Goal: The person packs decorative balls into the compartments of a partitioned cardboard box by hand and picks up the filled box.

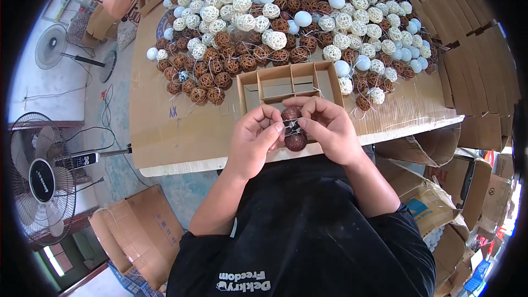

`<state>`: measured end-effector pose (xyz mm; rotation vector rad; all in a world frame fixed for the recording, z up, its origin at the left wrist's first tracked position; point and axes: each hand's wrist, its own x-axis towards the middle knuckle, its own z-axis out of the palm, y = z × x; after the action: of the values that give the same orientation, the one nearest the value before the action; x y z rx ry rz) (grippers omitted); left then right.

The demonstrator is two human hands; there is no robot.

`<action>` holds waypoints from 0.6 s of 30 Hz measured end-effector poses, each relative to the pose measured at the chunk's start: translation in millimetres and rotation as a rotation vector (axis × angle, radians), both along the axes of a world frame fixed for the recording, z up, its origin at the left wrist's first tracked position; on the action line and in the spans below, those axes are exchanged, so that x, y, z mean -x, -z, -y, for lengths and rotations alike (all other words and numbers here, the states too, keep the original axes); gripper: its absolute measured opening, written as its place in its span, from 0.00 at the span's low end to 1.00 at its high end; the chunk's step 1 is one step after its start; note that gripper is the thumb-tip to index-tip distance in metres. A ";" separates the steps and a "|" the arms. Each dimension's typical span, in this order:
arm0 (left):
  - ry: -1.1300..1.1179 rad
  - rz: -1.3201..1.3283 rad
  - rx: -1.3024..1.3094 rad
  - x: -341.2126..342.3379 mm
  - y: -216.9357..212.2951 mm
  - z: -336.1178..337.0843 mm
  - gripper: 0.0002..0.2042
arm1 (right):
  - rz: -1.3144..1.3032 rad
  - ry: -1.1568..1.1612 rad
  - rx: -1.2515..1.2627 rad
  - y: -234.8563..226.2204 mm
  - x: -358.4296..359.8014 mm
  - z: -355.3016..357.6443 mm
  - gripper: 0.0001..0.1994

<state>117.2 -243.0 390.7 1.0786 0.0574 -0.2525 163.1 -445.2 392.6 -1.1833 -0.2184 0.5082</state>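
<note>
Two dark red glittery baubles, an upper bauble (290, 114) and a lower bauble (296, 142), hang close together between my hands. My left hand (256, 136) is closed, its thumb and forefinger pinching a thin light string at the baubles' tops. From the other side, my right hand (329, 130) pinches the same string area, fingers curled. Small silvery caps show between the two balls. Just beyond my hands lies a shallow cardboard box (248, 77) with dividers; its near part is hidden by my hands.
A large heap of white balls (302, 18), woven cream balls and brown rattan balls (215, 97) covers the table's far side. Cardboard (181, 137) lines the tabletop. Stacked cartons (478, 71) stand at right, a floor fan (42, 179) at left. Another person (116, 2) is at far left.
</note>
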 end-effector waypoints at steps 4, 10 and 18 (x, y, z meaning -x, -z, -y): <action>-0.093 -0.011 -0.126 1.3 -3.7 5.2 0.04 | 0.005 -0.016 -0.058 1.2 2.1 -0.4 0.04; -0.167 -0.029 -0.196 -0.4 -3.7 11.9 0.03 | 0.055 0.039 -0.034 3.5 3.8 -2.0 0.05; -0.113 -0.059 -0.260 -7.9 -4.8 7.0 0.03 | -0.009 0.032 -0.037 -2.8 2.9 3.3 0.04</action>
<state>125.2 -249.9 395.5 1.3219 0.2085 -0.1773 160.2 -448.5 395.5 -1.1469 -0.2005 0.4797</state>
